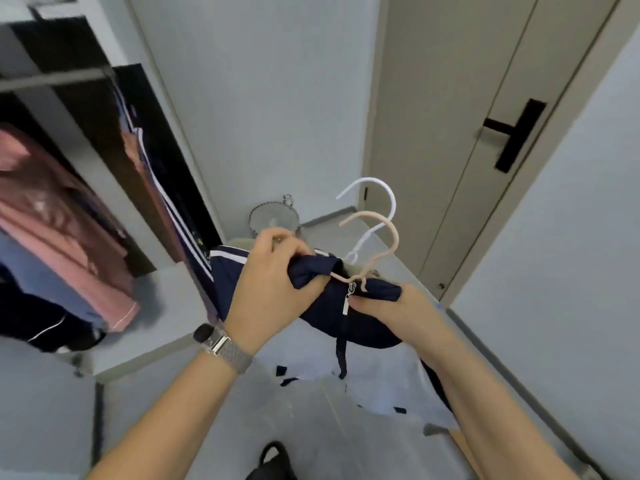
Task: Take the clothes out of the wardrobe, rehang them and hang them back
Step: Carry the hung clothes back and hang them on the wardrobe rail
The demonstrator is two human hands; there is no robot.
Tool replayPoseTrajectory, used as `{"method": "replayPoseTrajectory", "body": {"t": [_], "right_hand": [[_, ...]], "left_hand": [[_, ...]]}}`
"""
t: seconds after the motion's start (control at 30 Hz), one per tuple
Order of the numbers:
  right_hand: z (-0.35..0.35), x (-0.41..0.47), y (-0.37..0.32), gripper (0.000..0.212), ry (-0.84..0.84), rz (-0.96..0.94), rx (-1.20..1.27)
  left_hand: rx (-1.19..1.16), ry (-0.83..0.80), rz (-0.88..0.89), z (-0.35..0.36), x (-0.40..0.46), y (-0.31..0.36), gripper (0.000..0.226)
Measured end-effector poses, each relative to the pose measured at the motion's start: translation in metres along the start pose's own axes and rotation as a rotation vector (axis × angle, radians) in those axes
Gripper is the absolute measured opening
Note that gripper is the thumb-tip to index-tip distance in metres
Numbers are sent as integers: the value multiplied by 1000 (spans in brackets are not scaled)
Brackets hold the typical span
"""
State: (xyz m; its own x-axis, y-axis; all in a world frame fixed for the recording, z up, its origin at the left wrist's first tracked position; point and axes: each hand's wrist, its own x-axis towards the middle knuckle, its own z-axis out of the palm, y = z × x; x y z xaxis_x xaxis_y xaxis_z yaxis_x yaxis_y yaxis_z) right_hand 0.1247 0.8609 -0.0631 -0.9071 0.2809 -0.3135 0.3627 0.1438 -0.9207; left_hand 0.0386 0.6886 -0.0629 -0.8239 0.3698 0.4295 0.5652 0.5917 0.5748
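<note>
A navy zip jacket (332, 306) with white stripes hangs on a beige hanger (381, 230) in front of me. My left hand (273, 282), a watch on its wrist, grips the jacket's collar left of the hook. On the right, my right hand (401, 313) pinches the collar beside the zip pull. A white hanger (377, 199) rises just behind the beige hook, with a white garment (388, 386) with dark patches hanging below the jacket. The open wardrobe (69, 133) stands at the left with a rail (52, 79) and a pink garment (59, 216) hanging inside.
More clothes, brown and striped navy (156, 188), hang at the wardrobe's right end. A closed door with a black handle (516, 133) is at the right. A small fan (273, 216) stands on the floor by the far wall. A dark object (273, 462) lies at the bottom edge.
</note>
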Motion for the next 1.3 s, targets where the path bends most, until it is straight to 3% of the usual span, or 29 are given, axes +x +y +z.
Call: {"method": "replayPoseTrajectory", "body": {"t": [0.07, 0.13, 0.2, 0.3, 0.5, 0.67, 0.83, 1.03, 1.2, 1.3], "right_hand": [[26, 7, -13, 32, -26, -28, -25], [58, 9, -25, 25, -80, -17, 9], [95, 6, -33, 8, -131, 14, 92], [156, -2, -43, 9, -247, 34, 169], [276, -8, -70, 7, -355, 59, 206], [384, -14, -83, 11, -352, 72, 234], [471, -11, -103, 12, -355, 72, 297], [527, 19, -141, 31, -397, -46, 160], [551, 87, -169, 12, -402, 74, 329], [561, 146, -184, 21, -455, 115, 411]], "left_hand": [[-8, 221, -174, -24, -25, -7, 25], [-134, 322, -446, -48, -50, -17, 17], [-340, 236, -699, -69, -70, -29, 8], [-813, 52, -868, -94, -89, -42, 9], [-787, 215, -907, -151, -106, -108, 14], [-698, 156, -955, -214, -136, -176, 25], [-713, 137, -837, -254, -147, -233, 28], [-967, 311, -828, -264, -131, -289, 29], [-928, 320, -762, -277, -81, -357, 48], [-849, 338, -743, -290, -37, -400, 55]]}}
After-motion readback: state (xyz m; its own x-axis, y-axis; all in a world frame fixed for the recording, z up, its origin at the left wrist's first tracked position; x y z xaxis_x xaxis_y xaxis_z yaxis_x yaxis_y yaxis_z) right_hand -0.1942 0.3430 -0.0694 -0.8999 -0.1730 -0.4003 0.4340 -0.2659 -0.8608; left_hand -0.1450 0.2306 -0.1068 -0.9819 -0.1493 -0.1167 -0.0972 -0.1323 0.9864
